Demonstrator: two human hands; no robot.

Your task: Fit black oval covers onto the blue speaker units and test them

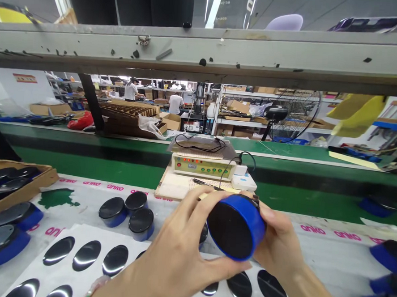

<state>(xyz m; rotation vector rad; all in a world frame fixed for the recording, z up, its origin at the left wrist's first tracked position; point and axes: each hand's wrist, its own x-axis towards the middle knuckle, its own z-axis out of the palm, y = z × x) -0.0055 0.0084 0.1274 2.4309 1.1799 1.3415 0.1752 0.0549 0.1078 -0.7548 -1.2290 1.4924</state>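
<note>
Both my hands hold up one blue round speaker (237, 226), its black circular face turned toward me. My left hand (182, 250) wraps its left side, thumb under the rim and fingers over the top. My right hand (278, 241) grips the right side from behind. Below the hands lies a white sheet (78, 239) carrying several glossy black oval stickers (86, 255).
Three blue speakers (131, 210) stand on the table left of my hands. A cardboard tray (21, 187) at the left holds more; others sit at the far right (389, 254). A beige tester box (202, 166) with lights stands behind, beside a green conveyor (117, 154). People work far back.
</note>
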